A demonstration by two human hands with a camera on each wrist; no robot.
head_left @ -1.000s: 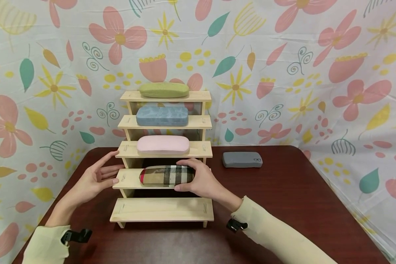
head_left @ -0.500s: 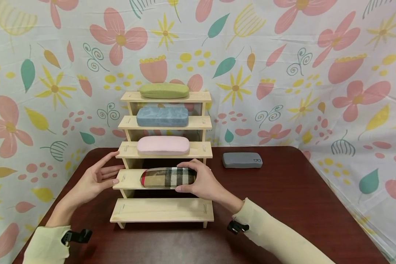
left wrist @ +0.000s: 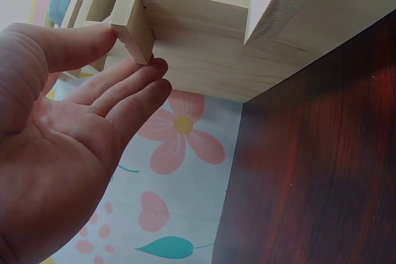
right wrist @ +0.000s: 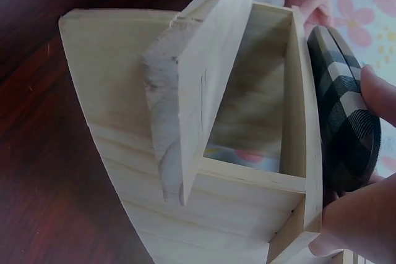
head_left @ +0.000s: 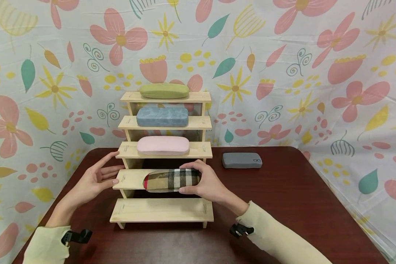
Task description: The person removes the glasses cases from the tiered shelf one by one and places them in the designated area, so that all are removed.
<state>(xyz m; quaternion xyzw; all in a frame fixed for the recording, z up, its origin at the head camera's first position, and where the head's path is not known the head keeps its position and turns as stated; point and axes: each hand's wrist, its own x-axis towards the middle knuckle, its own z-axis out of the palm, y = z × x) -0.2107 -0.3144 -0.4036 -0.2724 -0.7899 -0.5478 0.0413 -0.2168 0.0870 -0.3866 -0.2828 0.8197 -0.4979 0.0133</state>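
So there's a stepped rack (head_left: 161,211) sitting on the table (head_left: 300,205), 5 steps. Top 3 steps each have 1 case on them. The plaid case (head_left: 171,180) is on step 4, right side. Another case (head_left: 242,160) lies on the table, right of the rack.

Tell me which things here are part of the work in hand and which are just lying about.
In hand:
- plaid case, gripped by the right hand
- wooden stepped rack, touched at its edge by the left hand

Lying about:
- green case, blue case, pink case on upper steps
- grey case on the table
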